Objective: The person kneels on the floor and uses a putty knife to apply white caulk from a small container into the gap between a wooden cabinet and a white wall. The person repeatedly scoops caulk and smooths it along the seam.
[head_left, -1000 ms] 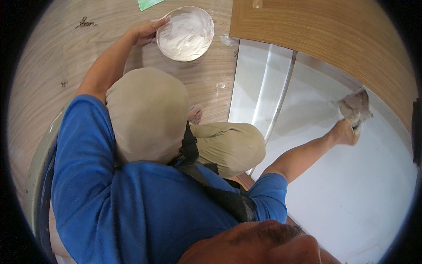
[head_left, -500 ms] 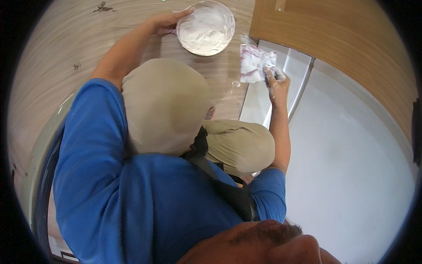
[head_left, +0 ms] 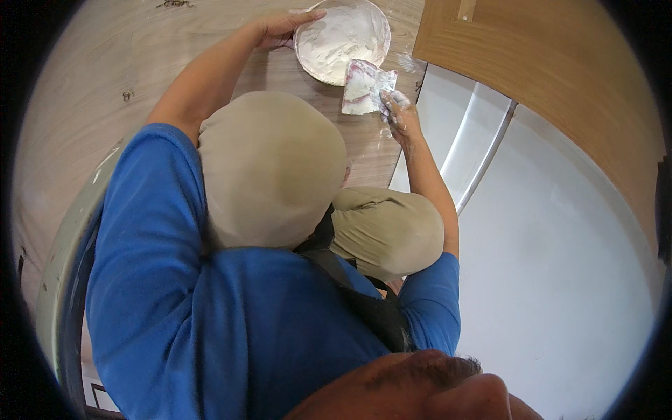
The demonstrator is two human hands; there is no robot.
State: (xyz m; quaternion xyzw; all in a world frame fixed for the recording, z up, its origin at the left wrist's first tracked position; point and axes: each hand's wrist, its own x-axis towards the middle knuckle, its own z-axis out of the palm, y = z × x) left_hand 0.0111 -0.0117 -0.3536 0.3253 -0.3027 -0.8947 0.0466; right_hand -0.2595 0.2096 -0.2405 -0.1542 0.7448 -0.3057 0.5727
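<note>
At the top of the head view, a round pale bowl (head_left: 302, 67) holds thick white paste (head_left: 346, 31). My left hand (head_left: 280, 30) grips its left side, with the thumb over the rim and the other fingers partly hidden beneath. My right hand (head_left: 398, 112), smeared with white, is closed on the right edge of a flat, squarish filling-knife-like spreader (head_left: 360, 91). White paste and reddish patches cover the spreader's face. Its upper edge overlaps the bowl's lower right rim; whether they touch I cannot tell.
My bent knees (head_left: 273, 168) are below the bowl, above a wood-patterned floor (head_left: 175, 63) with dark scraps on it. A brown wood-grain panel (head_left: 532, 56) and a white panel (head_left: 553, 245) stand at the right. A curved grey-green edge (head_left: 63, 280) runs along the left.
My right hand has brought the spreader left and up, from over the white panel's edge to the bowl's rim. The bowl and left hand appear slightly farther right and up.
</note>
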